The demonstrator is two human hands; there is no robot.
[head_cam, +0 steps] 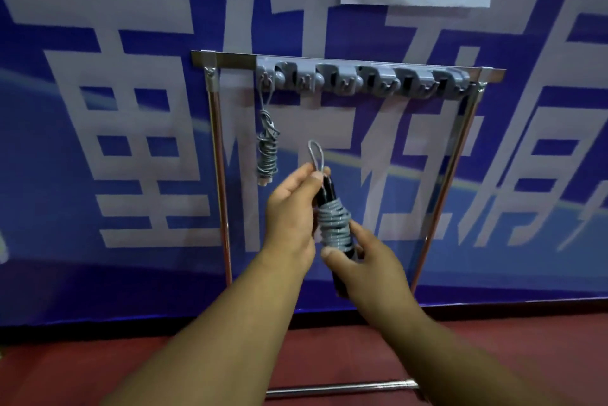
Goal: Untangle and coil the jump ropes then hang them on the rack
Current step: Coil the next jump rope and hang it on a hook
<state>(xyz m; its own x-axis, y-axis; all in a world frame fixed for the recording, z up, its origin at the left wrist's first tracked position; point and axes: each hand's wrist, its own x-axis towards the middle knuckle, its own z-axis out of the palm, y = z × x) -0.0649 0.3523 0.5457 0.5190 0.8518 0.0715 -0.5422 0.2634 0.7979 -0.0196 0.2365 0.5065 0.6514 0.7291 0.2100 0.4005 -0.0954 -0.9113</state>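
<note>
grey coiled rope [332, 228] on black handles, held low before the rack [230, 58] | left hand [292, 205] pinches its loop [316, 152], right hand [368, 267] grips the handle ends | risk: pinch slips, wraps loosen; loop snags the hung rope [267, 149] | room: free hooks [345, 81] to its right, open between the posts [454, 175]

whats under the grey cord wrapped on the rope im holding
Black handles show above and below the grey cord. The cord covers their middle, and the right hand hides part below.
</note>
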